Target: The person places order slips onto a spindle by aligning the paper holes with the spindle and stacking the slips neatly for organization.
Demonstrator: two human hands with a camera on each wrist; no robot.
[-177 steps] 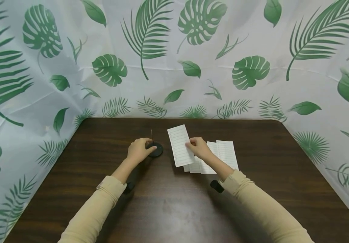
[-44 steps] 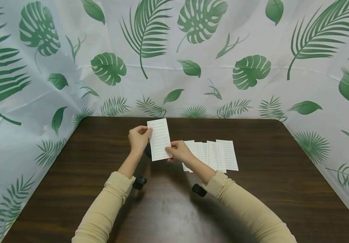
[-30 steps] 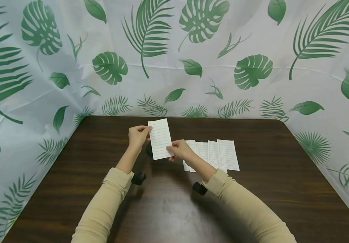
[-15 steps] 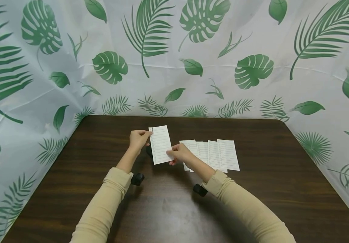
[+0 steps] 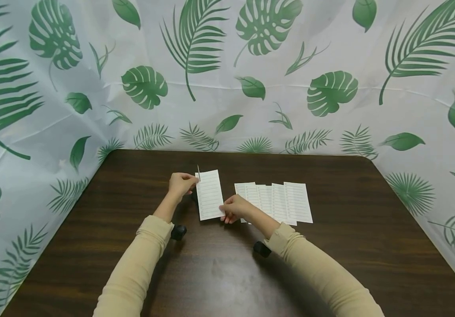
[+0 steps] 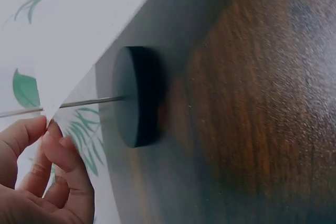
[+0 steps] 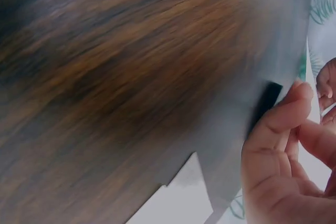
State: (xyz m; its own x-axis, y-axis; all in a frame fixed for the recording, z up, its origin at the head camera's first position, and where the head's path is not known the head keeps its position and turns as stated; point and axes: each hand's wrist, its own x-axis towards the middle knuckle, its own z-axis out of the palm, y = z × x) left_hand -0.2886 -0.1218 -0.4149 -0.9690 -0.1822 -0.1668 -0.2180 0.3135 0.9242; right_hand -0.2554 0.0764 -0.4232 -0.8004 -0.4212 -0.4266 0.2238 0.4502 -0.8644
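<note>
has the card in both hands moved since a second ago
Yes: in the head view, the card now sits lower, farther from the table's far edge.

Brought the lined card (image 5: 210,196) leftward from near the fanned sheets (image 5: 298,201) to the thin rod (image 6: 89,102), shifting the right hand (image 5: 236,208) from mid-edge to the lower right corner. Moved the left hand (image 5: 181,184) from the black base (image 6: 140,98) to pinch the upper left corner. Lowered the card over the last second, baring the rod's tip above the top edge.
</note>
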